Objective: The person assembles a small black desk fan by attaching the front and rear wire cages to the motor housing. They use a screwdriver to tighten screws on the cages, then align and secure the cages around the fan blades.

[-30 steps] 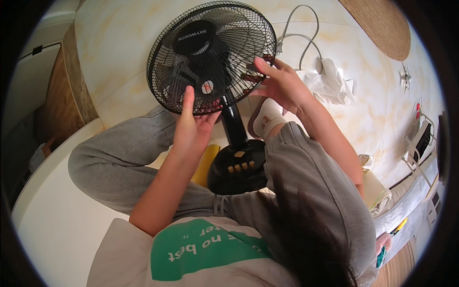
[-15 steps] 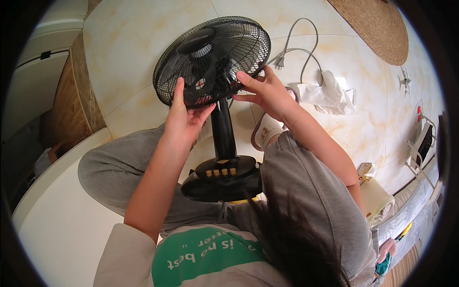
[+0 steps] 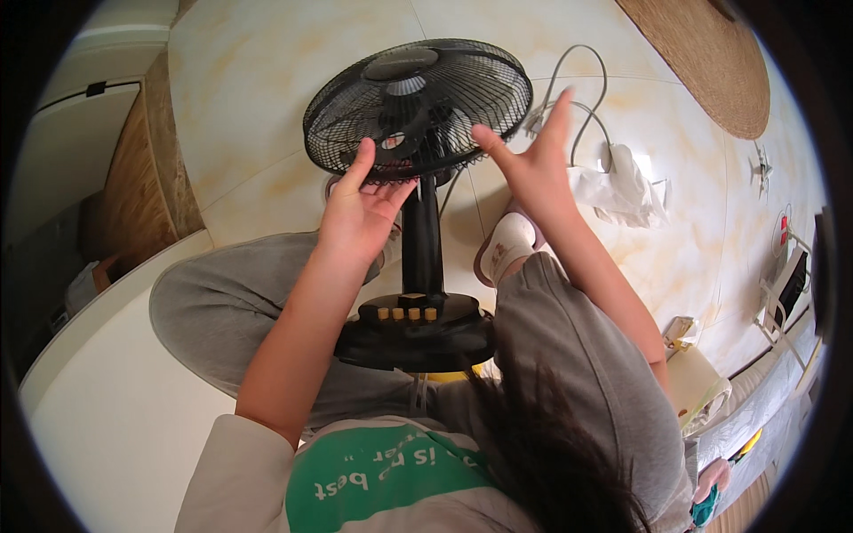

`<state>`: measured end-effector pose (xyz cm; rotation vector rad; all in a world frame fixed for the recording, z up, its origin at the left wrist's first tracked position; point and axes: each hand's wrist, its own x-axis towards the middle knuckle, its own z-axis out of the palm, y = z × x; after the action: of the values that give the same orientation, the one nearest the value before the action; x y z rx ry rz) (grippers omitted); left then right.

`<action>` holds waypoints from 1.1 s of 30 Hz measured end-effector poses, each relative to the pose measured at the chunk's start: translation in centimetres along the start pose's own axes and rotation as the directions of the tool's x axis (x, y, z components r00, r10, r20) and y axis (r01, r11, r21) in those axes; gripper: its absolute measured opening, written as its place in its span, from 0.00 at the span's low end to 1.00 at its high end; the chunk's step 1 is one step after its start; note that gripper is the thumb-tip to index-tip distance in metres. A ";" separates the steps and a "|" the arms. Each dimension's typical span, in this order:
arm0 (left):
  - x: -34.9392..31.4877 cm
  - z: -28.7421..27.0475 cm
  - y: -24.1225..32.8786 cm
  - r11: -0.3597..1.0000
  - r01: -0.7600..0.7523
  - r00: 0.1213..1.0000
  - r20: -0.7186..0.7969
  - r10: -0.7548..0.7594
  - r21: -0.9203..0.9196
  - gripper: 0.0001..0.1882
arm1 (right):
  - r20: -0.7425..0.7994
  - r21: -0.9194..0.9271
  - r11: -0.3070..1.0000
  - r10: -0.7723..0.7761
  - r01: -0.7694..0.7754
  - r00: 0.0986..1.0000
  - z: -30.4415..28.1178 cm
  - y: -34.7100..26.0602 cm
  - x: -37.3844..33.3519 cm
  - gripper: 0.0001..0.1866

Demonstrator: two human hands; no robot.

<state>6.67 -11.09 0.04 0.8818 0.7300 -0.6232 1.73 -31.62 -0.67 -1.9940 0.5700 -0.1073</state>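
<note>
A black electric fan [image 3: 421, 249] stands between my legs, its round wire guard [image 3: 355, 98] tilted so it faces upward. Several tan push buttons [image 3: 406, 314] line the front of its dark base [image 3: 413, 346]. My left hand [image 3: 360, 209] grips the near left rim of the guard, thumb on top and fingers beneath. Beside the right rim, my right hand [image 3: 536, 169] has its thumb and fingers spread and holds nothing. Its thumb tip is close to the rim; I cannot tell whether it touches.
A grey power cord [image 3: 604, 89] loops on the tiled floor beyond my right hand, next to a crumpled white plastic bag [image 3: 626, 191]. A woven mat [image 3: 711, 62] lies at the far right. A white curved surface [image 3: 133, 382] is at my left.
My right hand has let go of the guard's right rim and opened beside it. The fan head has shifted slightly right, with my left hand still holding its rim.
</note>
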 end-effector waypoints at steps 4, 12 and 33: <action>0.3 0.4 -0.4 0.990 0.014 0.996 0.085 -0.026 0.140 0.29 | 0.134 -0.262 0.678 -0.680 0.687 0.721 0.3 -2.1 1.7 0.36; 0.8 -3.8 -2.9 0.804 -0.127 0.992 0.068 0.107 0.581 0.55 | 0.508 -0.324 0.579 -0.561 0.748 0.654 4.2 -1.9 3.1 0.27; 4.9 -0.7 -6.1 0.937 -0.049 0.969 0.210 0.128 -0.345 0.35 | 0.338 -0.587 0.659 -0.328 0.470 0.882 4.6 -1.9 -0.2 0.39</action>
<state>4.85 -14.45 -6.83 0.5106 0.5619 -0.4896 3.69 -27.05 -1.20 -2.7689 -0.0122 0.0400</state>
